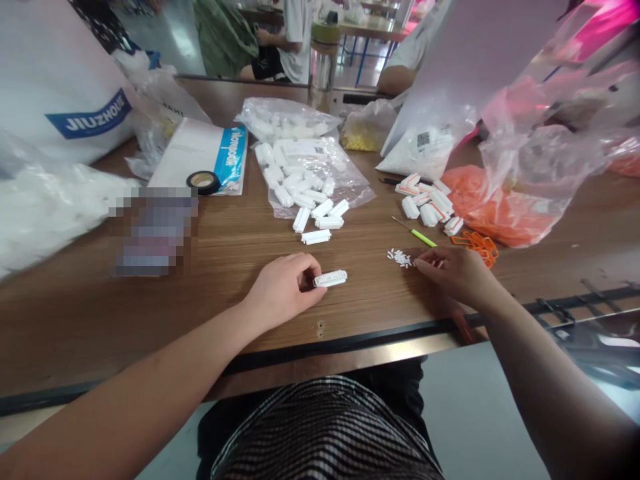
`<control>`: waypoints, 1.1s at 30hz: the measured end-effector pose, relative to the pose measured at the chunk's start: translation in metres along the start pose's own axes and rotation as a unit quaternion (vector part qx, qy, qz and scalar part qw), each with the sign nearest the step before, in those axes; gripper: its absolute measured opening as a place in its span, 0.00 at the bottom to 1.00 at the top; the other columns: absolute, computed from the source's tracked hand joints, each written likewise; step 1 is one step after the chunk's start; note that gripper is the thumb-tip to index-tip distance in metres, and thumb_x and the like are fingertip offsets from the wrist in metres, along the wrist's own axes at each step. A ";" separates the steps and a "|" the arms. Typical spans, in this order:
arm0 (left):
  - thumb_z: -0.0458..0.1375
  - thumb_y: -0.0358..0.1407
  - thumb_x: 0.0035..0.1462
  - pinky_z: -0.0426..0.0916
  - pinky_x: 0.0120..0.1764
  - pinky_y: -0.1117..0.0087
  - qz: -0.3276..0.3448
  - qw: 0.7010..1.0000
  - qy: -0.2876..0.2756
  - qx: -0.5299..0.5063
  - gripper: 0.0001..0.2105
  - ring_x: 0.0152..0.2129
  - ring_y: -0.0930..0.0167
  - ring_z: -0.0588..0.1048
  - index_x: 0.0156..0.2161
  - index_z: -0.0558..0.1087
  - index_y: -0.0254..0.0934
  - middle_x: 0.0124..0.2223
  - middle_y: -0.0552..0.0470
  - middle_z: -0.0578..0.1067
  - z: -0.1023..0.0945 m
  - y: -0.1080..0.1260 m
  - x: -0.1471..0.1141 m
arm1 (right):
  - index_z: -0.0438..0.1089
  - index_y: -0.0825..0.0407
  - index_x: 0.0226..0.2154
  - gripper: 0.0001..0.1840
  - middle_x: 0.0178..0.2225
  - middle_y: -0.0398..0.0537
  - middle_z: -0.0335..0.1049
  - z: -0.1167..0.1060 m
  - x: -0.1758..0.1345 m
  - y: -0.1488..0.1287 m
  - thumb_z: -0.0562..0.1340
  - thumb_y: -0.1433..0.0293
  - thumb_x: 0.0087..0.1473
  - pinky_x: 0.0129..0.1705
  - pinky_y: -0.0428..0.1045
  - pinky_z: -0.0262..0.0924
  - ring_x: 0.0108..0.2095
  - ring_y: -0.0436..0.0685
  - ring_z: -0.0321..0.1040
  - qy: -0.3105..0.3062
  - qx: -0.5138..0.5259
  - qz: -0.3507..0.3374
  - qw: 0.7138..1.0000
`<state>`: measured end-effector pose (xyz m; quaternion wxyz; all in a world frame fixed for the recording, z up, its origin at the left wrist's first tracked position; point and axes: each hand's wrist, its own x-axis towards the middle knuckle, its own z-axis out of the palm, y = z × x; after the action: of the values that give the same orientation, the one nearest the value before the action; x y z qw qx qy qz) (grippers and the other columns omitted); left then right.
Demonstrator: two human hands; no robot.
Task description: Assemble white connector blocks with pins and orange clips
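Observation:
My left hand (287, 287) pinches one end of a white plastic connector housing (331, 279), holding it low over the table with its row of slots facing up. To the right, my right hand (453, 272) is closed at the fingertips beside a small pile of tiny white plastic pieces (399, 258). Whatever sits between those fingertips is too small to make out. Just beyond this hand lies a thin pick with a green handle (423, 238). Several orange clip-like frames (477, 247) lie behind its knuckles.
White housings (316, 237) spill from a clear bag (345, 173). Housings with orange parts (430, 200) lie near an orange-filled bag (515, 207). Black tape (203, 181) rests on a blue-white packet (230, 157). A bottle (324, 63) stands at the back. People sit beyond.

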<state>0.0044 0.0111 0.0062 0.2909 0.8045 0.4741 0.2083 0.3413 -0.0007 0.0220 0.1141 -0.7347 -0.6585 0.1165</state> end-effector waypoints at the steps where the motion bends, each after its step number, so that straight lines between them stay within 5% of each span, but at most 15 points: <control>1: 0.63 0.37 0.51 0.60 0.31 0.69 0.001 1.000 0.000 -0.001 0.06 0.24 0.73 0.67 0.33 0.71 0.39 0.27 0.57 0.69 0.000 0.000 0.000 | 0.77 0.50 0.25 0.13 0.23 0.46 0.74 -0.001 0.000 0.002 0.62 0.59 0.48 0.30 0.50 0.58 0.26 0.57 0.70 -0.005 -0.002 0.015 1.000; 9: 0.62 0.38 0.51 0.59 0.31 0.69 0.001 1.000 -0.001 0.001 0.06 0.24 0.72 0.67 0.33 0.71 0.39 0.26 0.57 0.68 0.000 0.000 0.002 | 0.79 0.50 0.32 0.17 0.27 0.46 0.76 -0.003 0.002 0.016 0.63 0.55 0.49 0.28 0.50 0.58 0.25 0.54 0.67 -0.010 0.075 -0.013 0.997; 19: 0.62 0.38 0.51 0.59 0.31 0.69 0.005 1.000 0.002 0.001 0.06 0.24 0.72 0.67 0.32 0.71 0.39 0.26 0.56 0.69 0.001 0.000 0.000 | 0.76 0.49 0.28 0.10 0.27 0.46 0.75 0.002 0.000 0.016 0.63 0.61 0.52 0.33 0.52 0.61 0.28 0.56 0.69 0.015 0.018 -0.063 0.998; 24: 0.62 0.38 0.51 0.59 0.30 0.69 0.000 1.000 -0.005 -0.005 0.06 0.25 0.72 0.67 0.32 0.71 0.39 0.27 0.56 0.69 0.000 0.001 0.001 | 0.74 0.50 0.29 0.10 0.32 0.46 0.76 0.003 -0.002 -0.021 0.64 0.61 0.54 0.38 0.51 0.62 0.33 0.56 0.72 0.031 0.093 -0.084 0.992; 29: 0.62 0.37 0.51 0.58 0.30 0.70 -0.005 1.000 0.001 -0.012 0.05 0.24 0.72 0.66 0.33 0.72 0.39 0.26 0.56 0.69 0.001 0.002 0.000 | 0.72 0.50 0.31 0.06 0.35 0.46 0.72 0.015 -0.006 -0.081 0.62 0.66 0.58 0.44 0.51 0.61 0.38 0.54 0.69 -0.016 0.184 -0.260 0.948; 33: 0.62 0.37 0.51 0.58 0.30 0.70 -0.005 1.000 0.009 -0.021 0.05 0.24 0.72 0.66 0.33 0.72 0.39 0.26 0.57 0.69 0.002 0.002 -0.001 | 0.70 0.50 0.31 0.05 0.35 0.46 0.71 0.023 -0.005 -0.110 0.61 0.69 0.59 0.46 0.53 0.60 0.39 0.55 0.67 -0.053 0.183 -0.315 0.930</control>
<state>0.0063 0.0094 0.0061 0.3050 0.7938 0.4763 0.2237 0.2302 0.0059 0.0350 0.2428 -0.4484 -0.8284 0.2318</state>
